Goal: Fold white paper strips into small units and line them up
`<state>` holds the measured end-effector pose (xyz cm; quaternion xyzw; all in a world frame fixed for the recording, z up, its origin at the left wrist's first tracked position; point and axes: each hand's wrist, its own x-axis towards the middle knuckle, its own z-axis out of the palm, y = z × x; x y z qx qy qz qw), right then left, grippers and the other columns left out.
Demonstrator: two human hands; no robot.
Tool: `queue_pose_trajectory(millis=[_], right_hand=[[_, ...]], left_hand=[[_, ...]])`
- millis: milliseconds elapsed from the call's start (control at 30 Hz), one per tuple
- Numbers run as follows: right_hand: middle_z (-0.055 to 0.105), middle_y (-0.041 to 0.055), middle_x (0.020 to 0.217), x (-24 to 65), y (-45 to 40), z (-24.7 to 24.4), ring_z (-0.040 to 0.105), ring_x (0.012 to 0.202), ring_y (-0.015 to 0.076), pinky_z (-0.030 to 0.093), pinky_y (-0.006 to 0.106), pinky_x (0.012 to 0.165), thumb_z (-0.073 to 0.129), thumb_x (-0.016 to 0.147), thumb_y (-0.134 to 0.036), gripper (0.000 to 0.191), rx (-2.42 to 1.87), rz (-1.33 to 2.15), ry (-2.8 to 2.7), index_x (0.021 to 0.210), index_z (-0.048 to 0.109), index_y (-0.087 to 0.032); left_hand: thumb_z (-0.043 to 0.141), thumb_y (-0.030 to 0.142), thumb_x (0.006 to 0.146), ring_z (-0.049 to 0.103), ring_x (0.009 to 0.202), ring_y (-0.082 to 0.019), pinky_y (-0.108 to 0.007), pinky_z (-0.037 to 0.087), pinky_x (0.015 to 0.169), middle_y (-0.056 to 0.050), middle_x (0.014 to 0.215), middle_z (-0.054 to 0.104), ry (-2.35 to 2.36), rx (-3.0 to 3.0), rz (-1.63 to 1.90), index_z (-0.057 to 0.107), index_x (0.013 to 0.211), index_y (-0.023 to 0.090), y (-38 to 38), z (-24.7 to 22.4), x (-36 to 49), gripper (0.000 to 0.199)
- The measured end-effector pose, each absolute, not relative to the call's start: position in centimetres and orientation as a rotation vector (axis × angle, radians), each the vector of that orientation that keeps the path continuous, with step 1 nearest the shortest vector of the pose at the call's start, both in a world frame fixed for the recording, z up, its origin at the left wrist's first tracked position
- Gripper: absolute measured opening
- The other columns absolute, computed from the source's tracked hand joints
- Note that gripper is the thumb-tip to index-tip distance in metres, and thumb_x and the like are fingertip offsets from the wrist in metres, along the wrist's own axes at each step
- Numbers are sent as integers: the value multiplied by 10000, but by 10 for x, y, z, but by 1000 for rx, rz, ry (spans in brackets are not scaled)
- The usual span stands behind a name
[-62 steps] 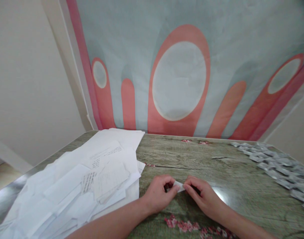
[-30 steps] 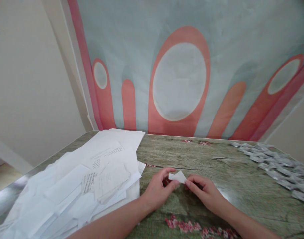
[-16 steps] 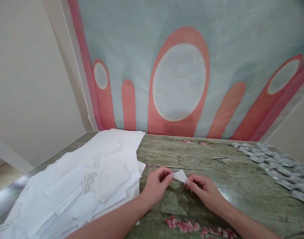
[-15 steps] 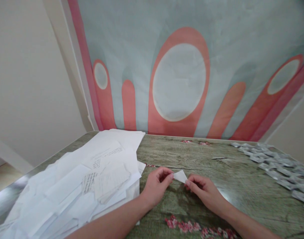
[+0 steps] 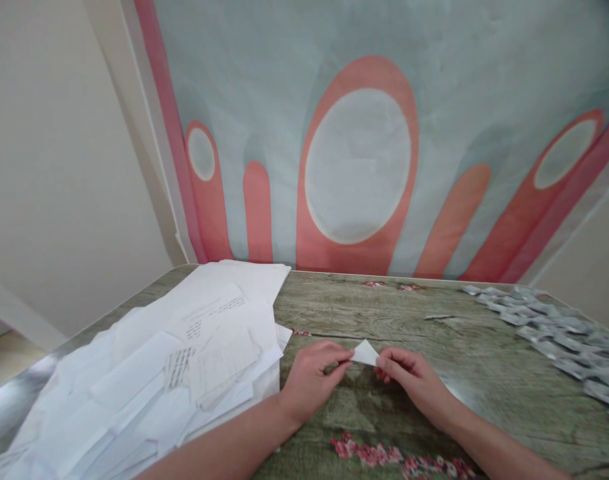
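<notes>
A small white folded paper triangle [image 5: 365, 353] is held between both hands above the wood-patterned table, its point facing up. My left hand [image 5: 317, 377] pinches its left corner between thumb and fingers. The right corner is gripped by the thumb and curled fingers of my right hand [image 5: 409, 377]. Left of my left hand lies a large spread pile of white papers [image 5: 149, 373], some with printed text.
Rows of small folded grey-white pieces [image 5: 559, 333] lie along the right side of the table [image 5: 334, 300]. Behind the table's far edge stands a grey-blue backdrop [image 5: 284, 100] with red shapes.
The paper triangle and both hands have shifted slightly to the right. The fingers of my left hand now lie flatter over the triangle's left corner.
</notes>
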<state>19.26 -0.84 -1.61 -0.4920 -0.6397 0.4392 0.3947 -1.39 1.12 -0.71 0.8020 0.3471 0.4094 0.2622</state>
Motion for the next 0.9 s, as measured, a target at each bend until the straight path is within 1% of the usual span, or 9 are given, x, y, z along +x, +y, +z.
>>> queue_pose_trajectory(millis=[167, 367, 533, 700, 767, 833, 900], right_hand=[[540, -9, 575, 193, -10, -14, 493, 563, 131, 382, 240, 571, 498, 802, -485, 375, -1213, 1178, -1601, 597, 538, -173], [547, -9, 575, 192, -11, -10, 497, 578, 134, 379, 245, 589, 469, 823, -487, 399, -1203, 1213, -1625, 593, 555, -171], [565, -8, 595, 190, -10, -14, 507, 593, 138, 383, 243, 592, 460, 824, -503, 411, -1246, 1169, -1615, 619, 573, -165], [552, -14, 603, 190, -7, -18, 502, 591, 138, 377, 238, 573, 449, 829, -508, 395, -1314, 1042, -1654, 685, 598, -171], [548, -16, 590, 189, -7, -19, 503, 577, 139, 377, 237, 556, 445, 828, -513, 399, -1330, 1000, -1675, 687, 600, -174], [555, -14, 593, 188, -8, -20, 511, 573, 142, 381, 238, 545, 437, 832, -509, 393, -1332, 970, -1700, 690, 597, -178], [555, -13, 595, 187, -10, -21, 510, 566, 142, 383, 240, 538, 429, 841, -495, 382, -1337, 926, -1722, 685, 584, -183]], left_hand=[[525, 225, 849, 604, 811, -158, -270, 437, 762, -36, 877, 684, 973, 2334, 1043, 688, 952, 258, 11, -6, -17, 196], [506, 227, 862, 601, 834, -163, -284, 429, 776, -43, 913, 681, 961, 2425, 1051, 679, 976, 267, 10, -5, -22, 210], [518, 175, 842, 613, 839, -148, -249, 453, 785, -30, 907, 683, 899, 2271, 1068, 683, 952, 250, 11, -4, -20, 211], [621, 242, 779, 617, 810, -157, -246, 458, 776, -33, 876, 686, 929, 2082, 1056, 698, 887, 209, 11, 0, -16, 137], [609, 250, 784, 613, 770, -154, -246, 457, 745, -29, 826, 686, 969, 1998, 1024, 701, 833, 195, 11, -1, -14, 118], [592, 241, 784, 600, 689, -144, -238, 457, 669, -25, 747, 677, 1042, 1869, 996, 687, 764, 172, 12, -4, -12, 119], [624, 225, 739, 576, 626, -131, -224, 443, 599, -15, 687, 651, 1080, 1715, 988, 647, 741, 147, 14, -7, -9, 81]])
